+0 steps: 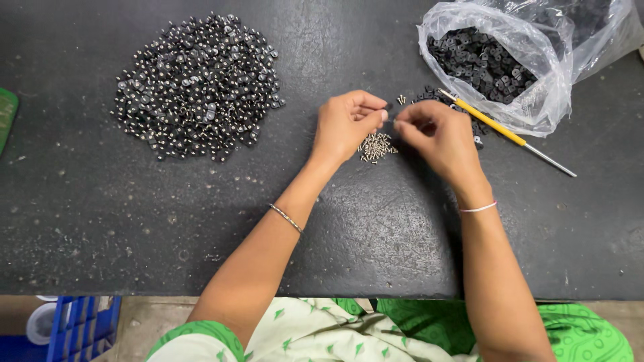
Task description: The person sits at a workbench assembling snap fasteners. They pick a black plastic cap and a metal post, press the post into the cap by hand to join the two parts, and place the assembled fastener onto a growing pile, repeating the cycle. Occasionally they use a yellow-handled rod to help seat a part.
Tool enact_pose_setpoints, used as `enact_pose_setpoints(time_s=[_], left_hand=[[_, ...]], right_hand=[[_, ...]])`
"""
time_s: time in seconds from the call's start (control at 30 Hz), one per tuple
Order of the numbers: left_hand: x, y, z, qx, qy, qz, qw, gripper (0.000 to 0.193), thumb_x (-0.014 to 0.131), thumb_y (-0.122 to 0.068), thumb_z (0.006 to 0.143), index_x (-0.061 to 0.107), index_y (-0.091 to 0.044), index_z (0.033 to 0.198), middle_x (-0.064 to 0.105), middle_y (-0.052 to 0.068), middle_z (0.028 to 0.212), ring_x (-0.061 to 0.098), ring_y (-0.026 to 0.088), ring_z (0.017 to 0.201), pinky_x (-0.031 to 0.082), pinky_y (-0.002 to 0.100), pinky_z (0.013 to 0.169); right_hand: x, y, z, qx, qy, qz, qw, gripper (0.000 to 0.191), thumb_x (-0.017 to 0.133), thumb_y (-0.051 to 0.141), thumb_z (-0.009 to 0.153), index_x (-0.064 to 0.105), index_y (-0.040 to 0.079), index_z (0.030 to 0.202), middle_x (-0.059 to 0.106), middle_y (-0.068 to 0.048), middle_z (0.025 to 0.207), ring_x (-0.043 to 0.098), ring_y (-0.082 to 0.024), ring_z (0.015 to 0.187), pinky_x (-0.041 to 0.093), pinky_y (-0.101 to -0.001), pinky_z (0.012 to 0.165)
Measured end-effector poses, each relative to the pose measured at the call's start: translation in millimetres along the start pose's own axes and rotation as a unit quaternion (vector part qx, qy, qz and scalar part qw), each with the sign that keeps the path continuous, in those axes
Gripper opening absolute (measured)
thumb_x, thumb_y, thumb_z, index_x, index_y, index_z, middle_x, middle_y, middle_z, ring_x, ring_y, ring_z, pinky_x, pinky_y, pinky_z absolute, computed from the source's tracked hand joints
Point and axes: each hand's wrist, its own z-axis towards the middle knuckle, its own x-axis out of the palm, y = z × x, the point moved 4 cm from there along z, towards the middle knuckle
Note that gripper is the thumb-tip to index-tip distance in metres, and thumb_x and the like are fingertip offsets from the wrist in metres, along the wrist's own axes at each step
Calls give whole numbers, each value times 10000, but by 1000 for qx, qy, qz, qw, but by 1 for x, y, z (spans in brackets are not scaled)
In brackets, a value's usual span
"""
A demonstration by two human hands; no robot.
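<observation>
My left hand (347, 123) and my right hand (437, 136) meet fingertip to fingertip above a dark table (100, 221). The left fingers pinch a tiny dark part; the right fingers pinch something small against it, too small to identify. Just below the fingertips lies a small heap of silver screws (376, 146). A yellow-handled screwdriver (500, 129) rests on the table right behind my right hand. A few loose black parts (429, 97) sit beyond the hands.
A large pile of small black parts fitted with screws (198, 84) spreads at the upper left. A clear plastic bag (537, 80) holding black parts lies at the upper right. A blue crate (84, 327) stands below the table's front edge.
</observation>
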Motion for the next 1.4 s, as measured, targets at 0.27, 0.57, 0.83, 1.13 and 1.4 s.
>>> enact_pose_setpoints(time_s=[0.27, 0.57, 0.83, 1.13, 1.4], left_hand=[[6, -12, -7, -9, 10, 70, 997, 160, 774, -56, 860, 760, 10, 1005, 801, 71, 879, 737, 78, 753, 605, 230, 694], [5, -18, -7, 26, 16, 113, 993, 147, 775, -53, 861, 759, 1, 998, 806, 67, 891, 754, 88, 782, 614, 240, 726], [6, -22, -7, 25, 34, 105, 994, 127, 768, -44, 870, 752, -1, 989, 800, 55, 872, 745, 83, 760, 611, 241, 713], [11, -22, -12, 36, 40, 66, 996, 116, 752, -36, 903, 738, 9, 1009, 780, 48, 879, 719, 82, 789, 593, 240, 729], [-2, -4, 0, -30, 9, -126, 991, 189, 772, -52, 921, 729, 25, 1089, 736, 74, 992, 646, 119, 879, 536, 261, 801]], right_hand=[[-2, -5, 0, 18, -52, 52, 997, 121, 770, 86, 943, 753, 2, 1029, 738, -10, 888, 668, -52, 791, 542, -215, 743], [1, -6, 0, 27, -44, 71, 996, 112, 778, 94, 942, 754, 9, 1011, 738, -1, 879, 661, -43, 790, 532, -209, 730], [0, -7, 1, 24, -46, 82, 995, 106, 783, 75, 937, 747, 2, 1006, 731, -2, 886, 661, -48, 806, 532, -210, 738], [1, -18, 1, 20, -44, 143, 989, 143, 763, 42, 957, 774, 2, 1094, 770, -36, 963, 704, -81, 867, 563, -224, 785], [-2, -10, 2, -11, 2, 39, 999, 196, 800, 81, 878, 781, 58, 1071, 751, -57, 932, 694, -140, 816, 547, -290, 750]])
